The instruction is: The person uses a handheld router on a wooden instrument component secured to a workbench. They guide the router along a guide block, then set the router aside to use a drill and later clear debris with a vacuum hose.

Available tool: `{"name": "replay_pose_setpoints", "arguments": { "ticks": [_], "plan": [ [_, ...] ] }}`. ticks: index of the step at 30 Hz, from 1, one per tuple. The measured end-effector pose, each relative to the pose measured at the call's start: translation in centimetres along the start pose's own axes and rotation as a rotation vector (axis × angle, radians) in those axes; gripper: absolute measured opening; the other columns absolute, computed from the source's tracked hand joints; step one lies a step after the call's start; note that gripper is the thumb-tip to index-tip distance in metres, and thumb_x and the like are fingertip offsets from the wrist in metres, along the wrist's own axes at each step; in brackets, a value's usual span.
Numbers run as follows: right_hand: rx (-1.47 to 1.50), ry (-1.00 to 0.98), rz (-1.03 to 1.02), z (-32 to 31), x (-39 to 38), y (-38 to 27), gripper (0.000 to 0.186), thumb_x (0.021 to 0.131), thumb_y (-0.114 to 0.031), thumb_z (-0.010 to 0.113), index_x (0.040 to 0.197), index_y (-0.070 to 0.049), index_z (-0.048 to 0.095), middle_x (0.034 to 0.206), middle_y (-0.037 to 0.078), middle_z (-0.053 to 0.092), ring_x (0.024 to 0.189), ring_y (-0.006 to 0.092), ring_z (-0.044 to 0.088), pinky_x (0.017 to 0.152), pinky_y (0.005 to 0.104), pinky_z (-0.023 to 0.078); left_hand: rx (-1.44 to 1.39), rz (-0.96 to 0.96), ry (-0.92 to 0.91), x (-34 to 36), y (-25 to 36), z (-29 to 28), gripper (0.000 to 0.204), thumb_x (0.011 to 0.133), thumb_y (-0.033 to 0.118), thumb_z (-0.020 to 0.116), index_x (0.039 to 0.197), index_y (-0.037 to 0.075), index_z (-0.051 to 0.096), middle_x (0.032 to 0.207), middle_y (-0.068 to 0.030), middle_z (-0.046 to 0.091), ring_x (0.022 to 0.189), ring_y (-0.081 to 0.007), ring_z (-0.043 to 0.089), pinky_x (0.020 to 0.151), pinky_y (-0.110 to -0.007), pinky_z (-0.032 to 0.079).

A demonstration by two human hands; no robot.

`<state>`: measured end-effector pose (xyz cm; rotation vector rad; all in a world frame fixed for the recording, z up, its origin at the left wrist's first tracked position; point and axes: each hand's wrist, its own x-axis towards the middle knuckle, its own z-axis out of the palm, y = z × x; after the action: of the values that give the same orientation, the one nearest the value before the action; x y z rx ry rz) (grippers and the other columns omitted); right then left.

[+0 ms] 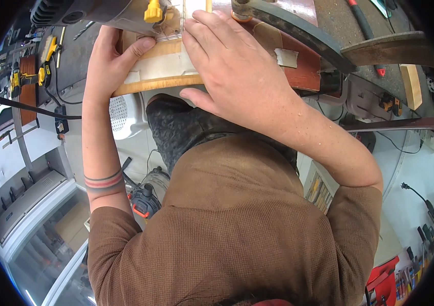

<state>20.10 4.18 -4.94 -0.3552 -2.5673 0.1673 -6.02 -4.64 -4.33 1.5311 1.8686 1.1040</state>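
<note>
Two hands flat on pale curved wooden panel (168,69), left hand (112,61) fingers possibly curled, right hand (227,64) spread.

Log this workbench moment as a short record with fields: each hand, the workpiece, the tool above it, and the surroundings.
left hand: gripping the wooden panel's left edge, thumb on top
right hand: pressed flat on the panel, fingers spread
wooden panel: pale face, orange edge, taped corners
power tool: grey body, yellow knob, above the panel
surroundings: yellow cordless tool at left, black cable
</note>
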Motion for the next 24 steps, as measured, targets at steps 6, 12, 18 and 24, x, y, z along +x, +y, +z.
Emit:
{"name": "replay_pose_setpoints", "arguments": {
  "ticks": [6,12,18,24],
  "plan": [
    [0.155,0.038,0.031,-1.7,0.7,-0.5,0.062,0.083,-0.039,0.078,0.120,0.007,0.061,0.126,0.019,0.060,0.129,0.0337,0.053,0.117,0.0458,0.039,0.157,0.111,-0.011,-0.4,0.3,-0.9,0.065,0.083,0.013,0.085,0.138,0.001,0.052,0.131,-0.0131,0.062,0.120,-0.0243,0.060,0.104,-0.038,0.048],
    [0.488,0.502,0.005,-4.3,6.7,-1.6,0.058,0.081,-0.014,0.083,0.130,-0.003,0.053,0.133,0.021,0.053,0.127,0.0385,0.051,0.104,0.0443,0.045,0.153,0.236,0.040,-0.4,3.4,-0.1,0.066,0.084,0.012,0.077,0.144,0.004,0.051,0.145,-0.0182,0.056,0.138,-0.0347,0.051,0.117,-0.043,0.038],
    [0.566,0.494,0.019,-5.1,10.7,-2.2,0.067,0.084,-0.014,0.083,0.138,-0.004,0.045,0.139,0.017,0.052,0.127,0.0313,0.055,0.108,0.0422,0.045,0.294,0.119,-0.031,-0.9,3.1,-0.9,0.054,0.083,0.022,0.081,0.126,0.000,0.057,0.124,-0.0214,0.060,0.121,-0.0420,0.055,0.106,-0.045,0.045],
    [0.585,0.418,0.060,-4.5,11.5,-1.8,0.054,0.093,-0.011,0.076,0.135,-0.007,0.043,0.132,0.011,0.056,0.121,0.0236,0.061,0.108,0.0393,0.047,0.314,0.247,0.012,-0.8,3.4,-1.4,0.062,0.083,0.027,0.082,0.132,0.001,0.055,0.130,-0.0203,0.059,0.128,-0.0384,0.051,0.111,-0.045,0.042]
  ]
}}
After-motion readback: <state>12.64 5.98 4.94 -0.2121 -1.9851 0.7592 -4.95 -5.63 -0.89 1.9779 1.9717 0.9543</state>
